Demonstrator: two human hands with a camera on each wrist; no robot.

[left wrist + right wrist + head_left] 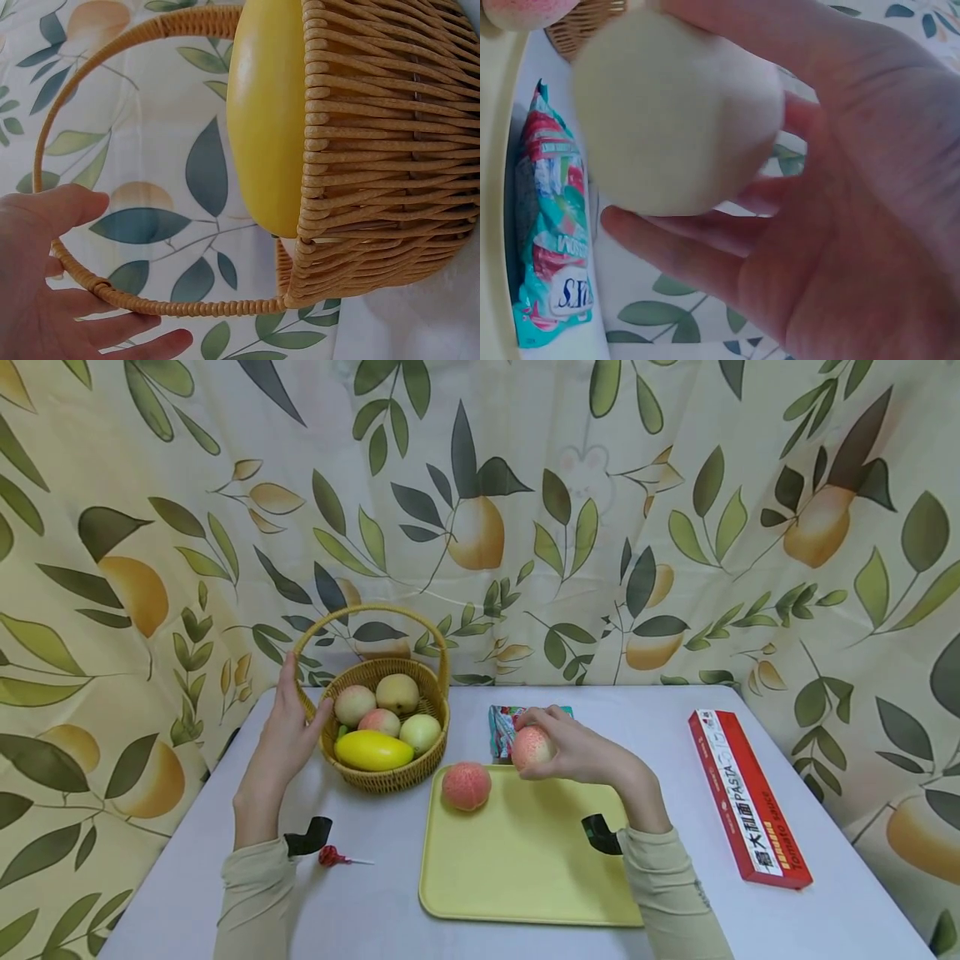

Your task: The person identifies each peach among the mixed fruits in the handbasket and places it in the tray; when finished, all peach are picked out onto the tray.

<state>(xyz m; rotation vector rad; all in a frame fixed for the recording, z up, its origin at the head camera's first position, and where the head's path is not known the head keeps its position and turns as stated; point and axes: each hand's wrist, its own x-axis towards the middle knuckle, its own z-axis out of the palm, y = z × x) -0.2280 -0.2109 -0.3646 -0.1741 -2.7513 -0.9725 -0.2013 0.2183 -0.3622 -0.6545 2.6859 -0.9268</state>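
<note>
My right hand [577, 752] grips a pink and cream peach [531, 749] above the far edge of the yellow tray [525, 868]. In the right wrist view the peach's pale side [667, 120] sits between the thumb and fingers. My left hand [288, 727] is at the left side of the wicker basket [386, 782]. Its fingers are fairly straight and spread, with the basket's handle [180, 307] passing between thumb and fingers. Inside the basket are several round fruits and a long yellow fruit [373, 751]. A second, redder peach [467, 786] rests on the tray's far left corner.
Behind the tray lies a shiny teal and red snack bag [501, 731], partly hidden by my right hand. A red lollipop [330, 857] is on the white table, left of the tray. At right lies a red pasta box [750, 802]. A leaf-patterned curtain [480, 635] stands behind the table.
</note>
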